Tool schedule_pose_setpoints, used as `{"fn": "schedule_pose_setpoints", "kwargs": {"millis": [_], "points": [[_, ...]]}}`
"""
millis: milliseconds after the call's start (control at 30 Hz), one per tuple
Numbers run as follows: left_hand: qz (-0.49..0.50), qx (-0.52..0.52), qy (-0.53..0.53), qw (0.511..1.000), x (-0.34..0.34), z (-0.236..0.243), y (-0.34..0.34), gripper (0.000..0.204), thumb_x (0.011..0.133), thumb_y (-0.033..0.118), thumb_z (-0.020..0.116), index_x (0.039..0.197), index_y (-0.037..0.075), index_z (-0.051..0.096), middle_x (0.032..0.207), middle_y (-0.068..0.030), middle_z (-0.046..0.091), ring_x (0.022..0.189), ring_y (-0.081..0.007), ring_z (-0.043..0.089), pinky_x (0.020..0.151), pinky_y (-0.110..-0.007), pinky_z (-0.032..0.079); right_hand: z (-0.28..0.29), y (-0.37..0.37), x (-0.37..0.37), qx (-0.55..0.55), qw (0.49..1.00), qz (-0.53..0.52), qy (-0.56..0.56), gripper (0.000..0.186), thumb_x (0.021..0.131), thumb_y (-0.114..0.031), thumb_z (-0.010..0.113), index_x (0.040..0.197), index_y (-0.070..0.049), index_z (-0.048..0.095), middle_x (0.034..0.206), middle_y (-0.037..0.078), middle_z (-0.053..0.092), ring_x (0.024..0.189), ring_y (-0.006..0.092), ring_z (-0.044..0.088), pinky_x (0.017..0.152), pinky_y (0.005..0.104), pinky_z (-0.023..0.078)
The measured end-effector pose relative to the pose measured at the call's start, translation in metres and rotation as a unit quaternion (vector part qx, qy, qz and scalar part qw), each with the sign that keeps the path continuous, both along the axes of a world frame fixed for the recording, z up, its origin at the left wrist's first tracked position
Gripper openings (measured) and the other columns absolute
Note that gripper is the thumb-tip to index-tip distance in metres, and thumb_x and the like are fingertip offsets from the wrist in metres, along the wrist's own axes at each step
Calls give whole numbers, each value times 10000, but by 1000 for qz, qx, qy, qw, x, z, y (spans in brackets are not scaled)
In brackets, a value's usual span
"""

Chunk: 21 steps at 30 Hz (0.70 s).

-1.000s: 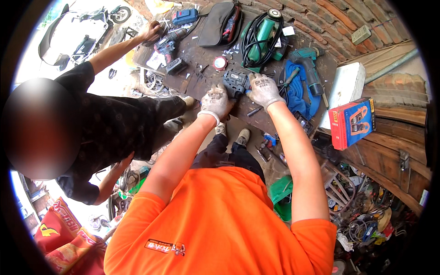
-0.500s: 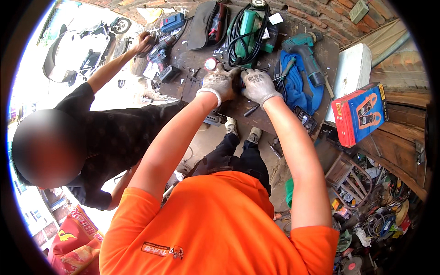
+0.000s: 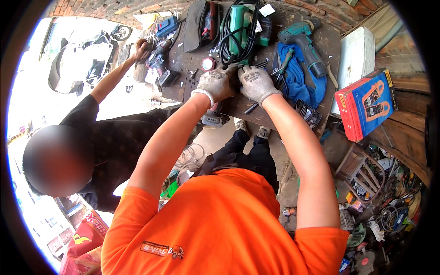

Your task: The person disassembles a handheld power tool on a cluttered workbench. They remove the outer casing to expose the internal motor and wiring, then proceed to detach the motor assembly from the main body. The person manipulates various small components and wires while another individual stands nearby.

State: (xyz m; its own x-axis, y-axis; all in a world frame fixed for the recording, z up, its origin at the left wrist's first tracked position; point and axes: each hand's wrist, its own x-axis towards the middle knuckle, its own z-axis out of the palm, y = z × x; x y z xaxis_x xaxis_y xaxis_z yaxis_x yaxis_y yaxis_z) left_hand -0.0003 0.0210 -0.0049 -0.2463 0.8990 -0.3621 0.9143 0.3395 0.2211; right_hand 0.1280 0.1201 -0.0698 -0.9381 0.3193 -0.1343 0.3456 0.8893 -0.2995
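My left hand (image 3: 215, 84), in a pale work glove, is closed round the dark upper part of a cordless power tool (image 3: 215, 120). The tool's grey battery base and a bit of red grip show below my wrist, over the table's near edge. Close beside it my gloved right hand (image 3: 257, 83) has its fingers curled inward; what they grip is hidden under the gloves. Just beyond both hands lies a green corded power tool (image 3: 239, 34) with black cable coiled round it. A small black cylindrical piece (image 3: 251, 108) lies below my right hand, and a red-rimmed round tin (image 3: 208, 63) above my left.
On the right lie a green cordless drill (image 3: 303, 43), a blue cloth (image 3: 300, 78) and a red-blue box (image 3: 366, 105). A black tool pouch (image 3: 197, 25) is at the back. At left a co-worker's hand (image 3: 141, 49) rests by another drill (image 3: 158, 57). A wooden chair (image 3: 360, 174) stands lower right.
The view has shifted a little. Both my hands stay close together on the table, and more of the tool's red grip shows beneath my left hand.
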Motion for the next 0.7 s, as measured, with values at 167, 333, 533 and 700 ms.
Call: {"fn": "schedule_pose_setpoints", "kwargs": {"millis": [167,333,533,700], "points": [[3,-30,-24,999,-3,6,2,809,679,358,813,1415,176,529,1223,-190,662,1106,-380,648,941,-460,527,0,3,4,-2,1000,7,29,307,829,-168,631,1107,-41,654,1131,138,670,1050,282,663,873,395,559],[28,-9,-15,999,-1,4,-3,873,682,353,823,1443,103,476,1257,-218,633,1115,-393,643,949,-461,525,-3,4,6,-19,998,1,55,320,803,-178,663,1094,-45,654,1114,143,668,1038,288,664,867,400,558],[187,71,-32,979,12,-22,-32,1185,642,391,897,1552,42,224,1447,-325,389,1288,-489,493,1044,-500,464,0,-8,6,12,996,-59,66,320,807,-192,673,1097,-59,657,1089,156,664,1010,305,666,843,410,545],[196,85,-82,973,11,-23,-34,1150,615,298,931,1530,33,287,1425,-306,428,1283,-480,498,1051,-494,461,9,-10,9,-16,995,-46,82,556,692,-246,794,1172,-40,602,1124,146,616,1061,305,609,905,412,497]]}}
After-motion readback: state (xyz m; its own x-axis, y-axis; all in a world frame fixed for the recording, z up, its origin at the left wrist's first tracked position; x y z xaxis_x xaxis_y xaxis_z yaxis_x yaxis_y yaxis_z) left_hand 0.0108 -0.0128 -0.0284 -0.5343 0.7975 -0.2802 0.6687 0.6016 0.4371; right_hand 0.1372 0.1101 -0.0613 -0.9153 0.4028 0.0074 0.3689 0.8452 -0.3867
